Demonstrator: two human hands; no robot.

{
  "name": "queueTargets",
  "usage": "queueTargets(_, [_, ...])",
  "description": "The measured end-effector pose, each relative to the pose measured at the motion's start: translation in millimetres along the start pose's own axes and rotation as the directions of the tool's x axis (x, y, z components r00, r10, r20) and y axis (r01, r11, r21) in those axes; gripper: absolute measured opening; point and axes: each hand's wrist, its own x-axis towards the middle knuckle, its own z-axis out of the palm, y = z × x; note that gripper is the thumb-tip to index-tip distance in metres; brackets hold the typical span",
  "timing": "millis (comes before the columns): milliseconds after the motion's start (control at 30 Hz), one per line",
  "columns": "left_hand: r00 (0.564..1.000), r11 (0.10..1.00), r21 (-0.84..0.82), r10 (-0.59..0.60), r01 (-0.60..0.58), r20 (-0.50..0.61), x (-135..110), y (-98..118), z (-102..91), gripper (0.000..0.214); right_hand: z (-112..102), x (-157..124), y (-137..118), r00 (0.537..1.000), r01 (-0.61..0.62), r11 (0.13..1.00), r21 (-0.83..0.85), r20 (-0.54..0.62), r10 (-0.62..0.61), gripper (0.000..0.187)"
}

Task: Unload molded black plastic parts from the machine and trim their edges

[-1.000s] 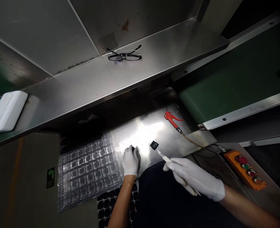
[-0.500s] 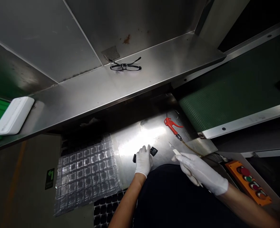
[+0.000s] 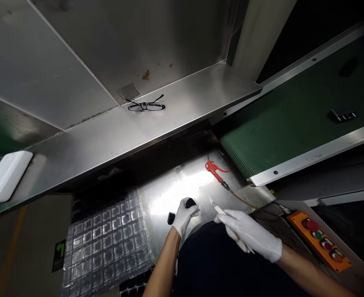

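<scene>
Since a moment ago, my left hand has shifted onto one of the small black pieces, and my gloved fingers are curled over its top, gripping it or at least pressing on it; I can't tell which. A second black piece lies on the steel plate, just left of that hand. My right hand is closed around the white handle of a craft knife, with the blade pointing up and left, near the first piece but not touching it. Both my hands wear white gloves. Beyond them, a red air blow gun rests on the plate, trailing a thin hose. To the left lies a clear blister tray, its rows of square pockets overlapping a black tray. Above runs a steel shelf holding black glasses and a white box. A green belt carries a black item. On the right sits an orange control box with round buttons, and on the wall is a green arrow sign, its small print unreadable.
</scene>
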Motion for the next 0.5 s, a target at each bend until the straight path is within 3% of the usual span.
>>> queueTargets(67, [1.0, 0.983, -0.186, 0.004, -0.006, -0.014, -29.2, 12.8, -10.5, 0.045, -1.0, 0.9, -2.4, 1.0, 0.011, 1.0, -0.003, 0.014, -0.011, 0.036])
queueTargets(133, [1.0, 0.897, -0.441, 0.009, -0.01, -0.005, -62.2, 29.4, -21.3, 0.052, -0.6, 3.9, -3.7, 0.999, 0.021, 1.0, -0.004, 0.03, -0.02, 0.037])
queueTargets(200, [0.999, 0.645, -0.764, 0.033, 0.0, 0.028, -94.5, 49.0, -29.3, 0.056, 1.5, 7.8, -4.7, 0.999, 0.019, 1.0, -0.009, 0.04, -0.018, 0.038])
queueTargets(267, [0.999, 0.437, -0.9, 0.043, -0.003, 0.018, -121.5, 69.2, -32.9, 0.052, 4.8, 11.0, -6.4, 0.998, 0.008, 1.0, -0.017, 0.06, -0.007, 0.04])
queueTargets(367, [0.999, 0.438, -0.899, -0.047, -0.003, -0.026, -147.9, 93.7, -33.6, 0.053, 9.8, 12.8, -9.8, 0.994, -0.003, 0.999, -0.052, 0.111, 0.009, 0.043])
queueTargets(500, [0.991, 0.472, -0.88, -0.13, 0.063, 0.001, -162.1, 108.8, -35.5, 0.057, 14.4, 11.6, -12.6, 0.99, -0.024, 0.994, -0.107, 0.137, 0.039, 0.052])
